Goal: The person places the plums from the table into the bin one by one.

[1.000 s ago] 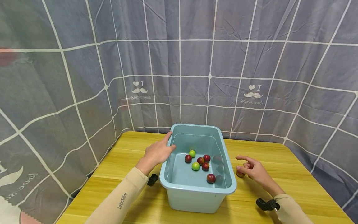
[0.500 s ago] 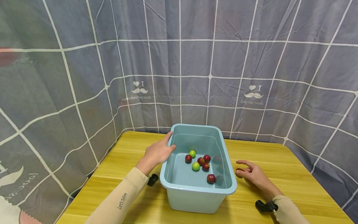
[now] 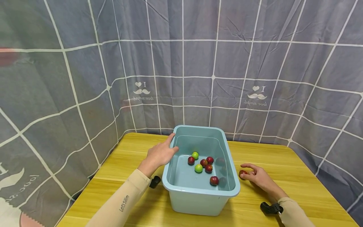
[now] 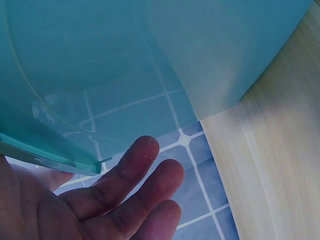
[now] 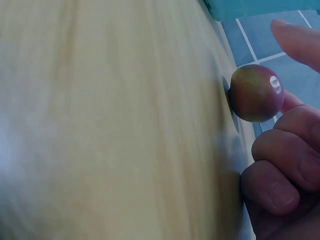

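A light blue plastic bin (image 3: 198, 201) stands mid-table in the head view. My left hand (image 3: 160, 154) holds its left rim, thumb over the inner side; in the left wrist view the fingers (image 4: 145, 195) hang outside the wall. On the bin's floor lie several dark red plums (image 3: 214, 180) and two green round fruits (image 3: 198, 168). Right of the bin, my right hand (image 3: 262, 179) is around one red plum (image 5: 256, 93) on the table. Its index finger and thumb are spread about the plum without pinching it; the other fingers (image 5: 287, 155) are curled.
The yellow wooden table (image 3: 113, 189) reaches back to a grey curtain (image 3: 198, 63) with white grid lines, which also runs along both sides. Black wrist camera mounts (image 3: 271, 208) sit at the sleeves. The bin's right wall stands close to the right hand.
My right hand has lowered around the plum outside the bin, and its thumb has come up to the fruit. The left hand and the bin stay in place.
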`<action>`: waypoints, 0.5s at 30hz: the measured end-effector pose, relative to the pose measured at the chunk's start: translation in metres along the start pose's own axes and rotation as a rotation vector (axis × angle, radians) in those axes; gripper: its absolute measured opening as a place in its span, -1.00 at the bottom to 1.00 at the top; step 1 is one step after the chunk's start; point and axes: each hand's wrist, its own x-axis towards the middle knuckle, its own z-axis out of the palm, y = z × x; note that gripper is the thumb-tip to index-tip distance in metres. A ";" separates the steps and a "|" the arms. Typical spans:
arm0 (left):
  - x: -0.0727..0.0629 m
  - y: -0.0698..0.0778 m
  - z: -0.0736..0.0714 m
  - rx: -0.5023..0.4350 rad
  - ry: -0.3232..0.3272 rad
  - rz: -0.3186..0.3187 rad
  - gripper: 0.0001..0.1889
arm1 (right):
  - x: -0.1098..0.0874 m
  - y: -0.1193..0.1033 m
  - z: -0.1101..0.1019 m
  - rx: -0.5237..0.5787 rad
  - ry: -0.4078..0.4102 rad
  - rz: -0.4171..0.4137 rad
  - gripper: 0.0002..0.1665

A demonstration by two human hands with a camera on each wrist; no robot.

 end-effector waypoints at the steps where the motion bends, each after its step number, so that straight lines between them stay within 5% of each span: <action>1: 0.000 0.000 0.000 -0.001 -0.001 0.001 -0.26 | 0.000 0.001 0.000 -0.004 -0.001 0.003 -0.32; 15: 0.000 0.000 0.000 -0.007 0.001 -0.006 -0.25 | 0.005 0.010 -0.004 0.052 -0.029 0.029 -0.34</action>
